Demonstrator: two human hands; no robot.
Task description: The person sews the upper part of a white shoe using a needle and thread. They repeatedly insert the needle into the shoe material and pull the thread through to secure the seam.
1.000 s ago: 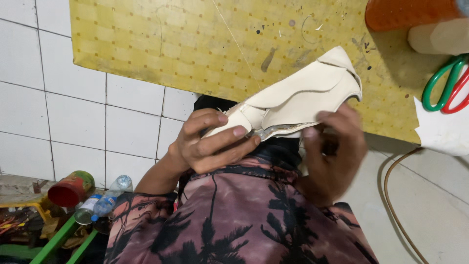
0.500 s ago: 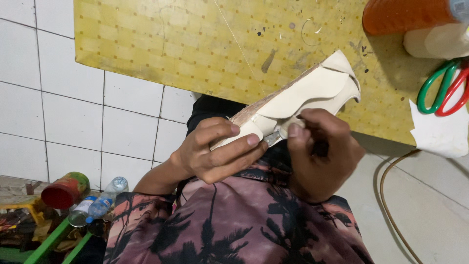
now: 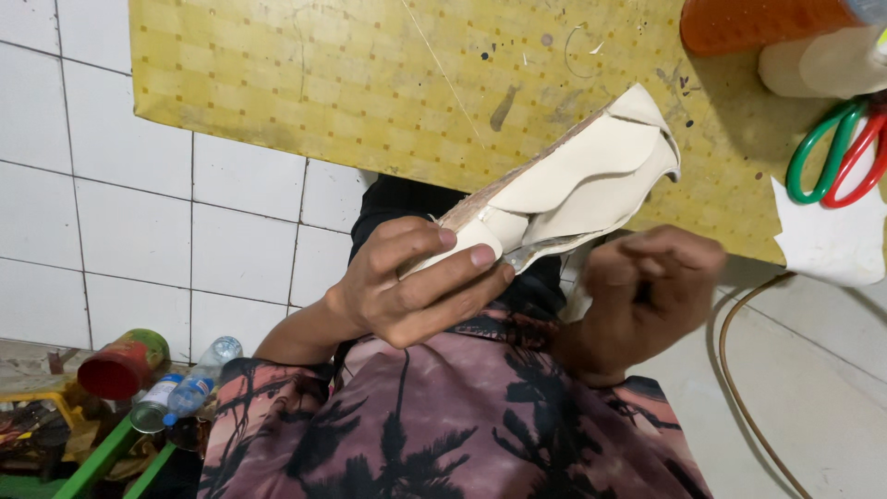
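My left hand [image 3: 411, 286] grips the near end of a stack of cream-coloured curved cut pieces [image 3: 582, 180], held tilted over the edge of a yellow patterned table [image 3: 323, 83]. A thin metal blade [image 3: 540, 248] shows along the stack's lower edge. My right hand [image 3: 647, 291] is closed in a fist just right of that blade; what it holds is hidden by the fingers.
On the table's right side lie green- and red-handled scissors [image 3: 832, 148], a white sheet [image 3: 827, 236], an orange container [image 3: 758, 23] and a cream roll [image 3: 813, 69]. A cable [image 3: 739, 370] runs on the tiled floor. A red can [image 3: 120, 365] and plastic bottles [image 3: 189, 388] sit lower left.
The right hand has drawn back to the right from the stack's near end. The left hand keeps its hold on the pieces.
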